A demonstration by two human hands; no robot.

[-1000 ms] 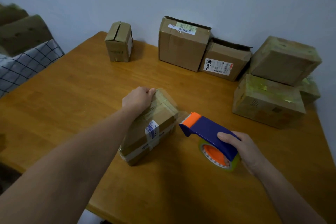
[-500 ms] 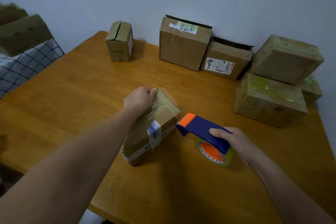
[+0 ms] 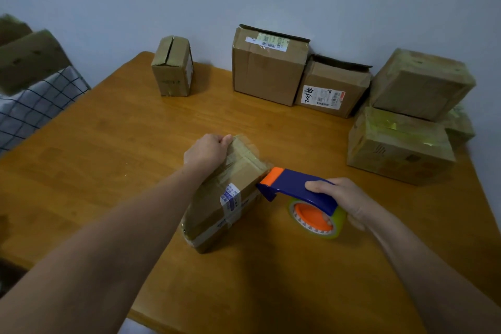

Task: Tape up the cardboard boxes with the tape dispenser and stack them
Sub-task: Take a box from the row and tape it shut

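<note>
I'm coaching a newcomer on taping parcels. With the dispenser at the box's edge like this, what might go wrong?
The left hand grips only the far end of the box, so a push from the tape dispenser in the right hand may swing it. The top stacked box sits askew; adding another might tip it.

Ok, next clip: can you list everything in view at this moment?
centre box: 1, brown with clear tape, middle of the table
tape dispenser: 1, blue with orange nose and hub, nose at the centre box's right edge
small box: 1, brown, top seam gaping, far left of the table
labelled boxes: 2, brown, side by side at the wall
taped boxes: 3, brown with yellowish tape, right; one on another, third behind
table: 1, orange-brown wood
checked cloth: 1, white with dark lines, left
blurred box: at least 1, brown, above the cloth
left hand: grips the centre box's far end
right hand: grips the dispenser
</note>
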